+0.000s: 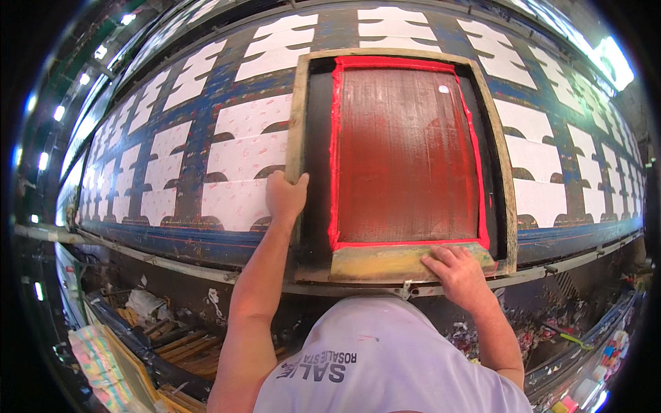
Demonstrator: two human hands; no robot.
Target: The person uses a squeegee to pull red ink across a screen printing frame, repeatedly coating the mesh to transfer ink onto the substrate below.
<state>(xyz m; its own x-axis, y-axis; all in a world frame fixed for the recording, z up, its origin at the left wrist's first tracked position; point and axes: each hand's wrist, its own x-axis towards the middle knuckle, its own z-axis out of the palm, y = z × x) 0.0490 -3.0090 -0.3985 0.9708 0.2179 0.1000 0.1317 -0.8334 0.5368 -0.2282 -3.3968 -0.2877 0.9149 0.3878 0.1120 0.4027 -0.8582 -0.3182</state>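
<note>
A wooden-framed printing screen (385, 52) lies on the long table in front of me. Its mesh (406, 151) looks dark red, bordered by bright red ink (336, 158) and black margins. My left hand (286, 196) is closed around the frame's left rail, thumb on top. Along the near end of the mesh rests a squeegee (379, 264) with a worn, yellow-stained wooden handle. My right hand (457, 274) grips the right part of that handle, fingers over its top. The squeegee's blade is hidden, and so is whatever lies beneath the screen.
Rows of white cut pieces cover the blue-stained table (200, 148). Left pieces (251, 148) carry small pinkish-red prints; right pieces (537, 179) look plain. A metal rail (585, 258) edges the table's near side. Below are wooden slats (189, 354) and scattered scraps; colourful containers (613, 354) stand lower right.
</note>
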